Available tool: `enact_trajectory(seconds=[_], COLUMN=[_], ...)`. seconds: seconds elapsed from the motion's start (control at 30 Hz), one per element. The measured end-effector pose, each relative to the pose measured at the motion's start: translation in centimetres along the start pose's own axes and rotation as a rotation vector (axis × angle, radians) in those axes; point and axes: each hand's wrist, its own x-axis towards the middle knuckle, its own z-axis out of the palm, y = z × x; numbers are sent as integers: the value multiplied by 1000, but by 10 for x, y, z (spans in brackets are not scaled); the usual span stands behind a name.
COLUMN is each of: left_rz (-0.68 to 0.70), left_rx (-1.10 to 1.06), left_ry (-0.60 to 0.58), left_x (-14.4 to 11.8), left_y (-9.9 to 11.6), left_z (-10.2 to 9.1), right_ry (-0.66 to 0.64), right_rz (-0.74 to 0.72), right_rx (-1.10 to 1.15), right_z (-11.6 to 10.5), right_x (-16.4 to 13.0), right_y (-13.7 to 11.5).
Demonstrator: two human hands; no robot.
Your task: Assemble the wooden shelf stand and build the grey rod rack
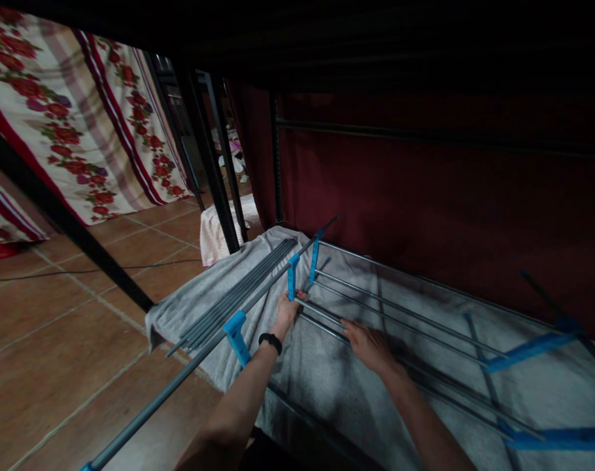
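Note:
A rack of thin metal tubes and blue plastic brackets lies on a grey cloth [317, 383]. My left hand [286, 313], with a black band on the wrist, is closed at the lower end of a blue bracket [292, 278], where a tube meets it. The fingertips are partly hidden. My right hand [369, 343] has its fingers around a metal tube [320, 310] running from that bracket toward the right. A long grey pole [174, 383] passes through the tops of several brackets, among them a nearer one [236, 337] and a farther one [314, 258].
Several loose grey tubes [241, 294] lie side by side on the cloth's left part. Blue crosspieces [562, 438] join the tubes at the right. Black frame posts [212, 157] stand at the left, a dark red curtain [400, 196] hangs behind, and a dark surface spans overhead.

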Motion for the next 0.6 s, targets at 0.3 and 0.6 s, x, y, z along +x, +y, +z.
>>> enact_trajectory(seconds=[0.3, 0.6], left_rz=[18, 40], left_rx=[17, 10], left_ry=[-15, 11], left_x=[6, 0], left_y=[-10, -13], left_z=[-1, -3], right_ry=[4, 84], right_rz=[7, -87], right_rx=[-2, -214], right_z=[0, 13], right_x=[0, -5], right_y=[2, 11])
